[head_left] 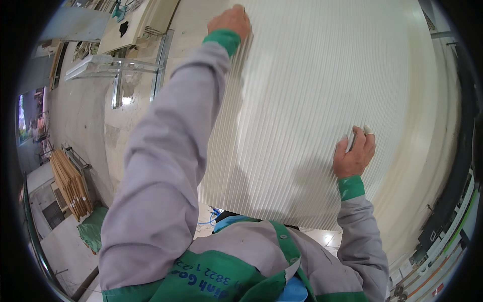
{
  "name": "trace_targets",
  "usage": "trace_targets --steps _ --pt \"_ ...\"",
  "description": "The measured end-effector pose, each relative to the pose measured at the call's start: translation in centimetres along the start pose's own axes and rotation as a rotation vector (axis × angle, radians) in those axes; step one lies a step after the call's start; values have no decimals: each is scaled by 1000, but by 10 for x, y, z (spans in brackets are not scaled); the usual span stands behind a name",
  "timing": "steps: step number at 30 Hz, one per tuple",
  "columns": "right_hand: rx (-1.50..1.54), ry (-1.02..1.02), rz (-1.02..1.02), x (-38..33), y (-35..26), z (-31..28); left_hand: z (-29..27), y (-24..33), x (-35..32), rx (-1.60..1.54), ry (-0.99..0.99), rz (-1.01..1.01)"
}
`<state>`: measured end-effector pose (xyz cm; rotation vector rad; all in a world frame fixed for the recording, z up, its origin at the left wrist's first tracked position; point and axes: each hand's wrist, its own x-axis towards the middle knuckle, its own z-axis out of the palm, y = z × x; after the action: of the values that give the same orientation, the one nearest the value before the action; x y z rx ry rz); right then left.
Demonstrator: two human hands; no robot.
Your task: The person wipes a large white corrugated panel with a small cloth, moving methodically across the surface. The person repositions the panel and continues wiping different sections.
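A large white fluted panel with fine parallel ribs fills the middle of the view. My left hand rests on its far left edge, arm stretched out in a grey sleeve with a green cuff. My right hand presses on the panel's surface near its right side, holding a small dark thin object between fingers with taped tips.
A stack of wooden boards leans at the left beside a green sack. Metal frames and a beige panel lie at the upper left. A machine rail runs along the right edge.
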<state>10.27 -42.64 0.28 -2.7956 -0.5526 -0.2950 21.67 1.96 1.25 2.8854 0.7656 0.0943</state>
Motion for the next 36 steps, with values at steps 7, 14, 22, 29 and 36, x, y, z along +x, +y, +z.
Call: trace_targets --steps 7,14,22,29,36 --pt "31 -1 26 3 -5 10 3 -3 -3 109 -18 18" --pt "9 -6 25 -1 -2 8 -17 -65 -290 -80 -6 3" --pt "6 -27 45 -3 -9 6 -46 -112 -557 -123 -57 -89" --pt "-5 -49 85 -3 -16 1 -48 -120 -581 -242 99 -140" --pt "-28 -47 95 -2 -15 3 -53 -110 -504 -165 -10 -111"
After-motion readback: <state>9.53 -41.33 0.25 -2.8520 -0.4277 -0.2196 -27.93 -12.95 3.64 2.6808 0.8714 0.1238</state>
